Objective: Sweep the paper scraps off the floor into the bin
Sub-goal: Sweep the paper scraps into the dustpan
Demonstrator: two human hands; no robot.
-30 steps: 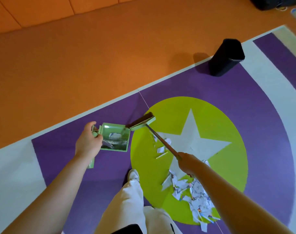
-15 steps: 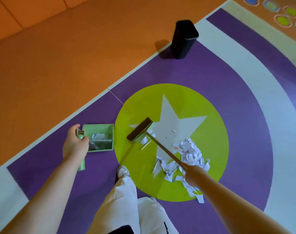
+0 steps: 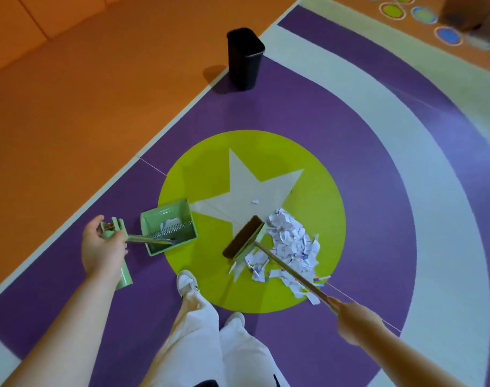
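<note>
No readable brand, label or writing on anything I can see; the paper scraps (image 3: 289, 247) carry coloured print marks but too small to read. My left hand (image 3: 102, 247) is curled round the upper end of the dustpan handle (image 3: 151, 239), thumb side up. The handle runs from that hand out to the right into the green dustpan (image 3: 168, 229), which sits on the floor (image 3: 377, 191) just right of the left hand, straddling the purple band and the edge of the lime circle (image 3: 316, 177). The pan's long axis is tilted, open mouth facing up-right toward the white star (image 3: 246, 188); a few scraps lie inside by its comb teeth. My right hand (image 3: 355, 322) is closed round the broom stick (image 3: 291, 270). The stick's long axis runs diagonally from that hand up-left to the broom head (image 3: 243, 237), which is down on the lime circle, between the two hands. The scrap pile lies touching the right side of the broom head and under the stick, forward-left of the right hand. One stray scrap (image 3: 255, 201) sits apart on the star. The black bin (image 3: 245, 58) stands upright, mouth up, well apart, far forward of both hands at the purple-orange border.
</note>
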